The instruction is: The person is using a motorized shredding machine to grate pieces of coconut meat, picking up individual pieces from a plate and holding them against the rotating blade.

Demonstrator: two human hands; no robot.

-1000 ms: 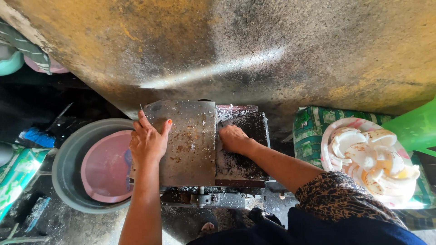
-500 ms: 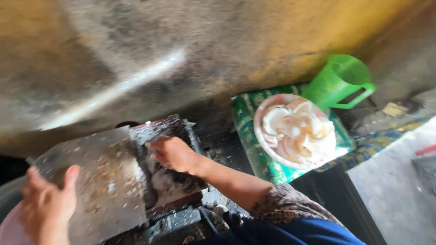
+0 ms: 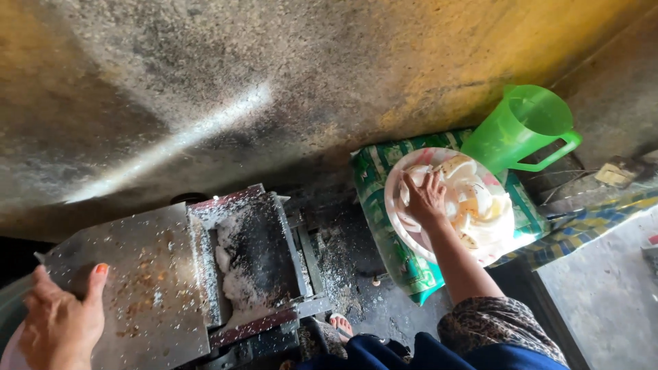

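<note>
Green jug [image 3: 524, 130] beside stained wall [image 3: 274, 82]

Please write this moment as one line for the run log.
left hand: flat on metal cover | right hand: on white pieces in plate | hopper: white shreds inside | green jug: beside plate

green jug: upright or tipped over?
Upright. The green jug stands on its base beside the plate, with its open mouth facing up and its handle out to the side.

The left hand [image 3: 58, 322] has orange polish on the thumb nail. The right hand [image 3: 425, 199] and forearm are bare, no ring or watch visible. At the right elbow begins a short sleeve [image 3: 497, 325], dark w/ small brown pattern. Below is dark blue cloth [image 3: 439, 356]. Bare toes [image 3: 338, 323] show near it.
</note>
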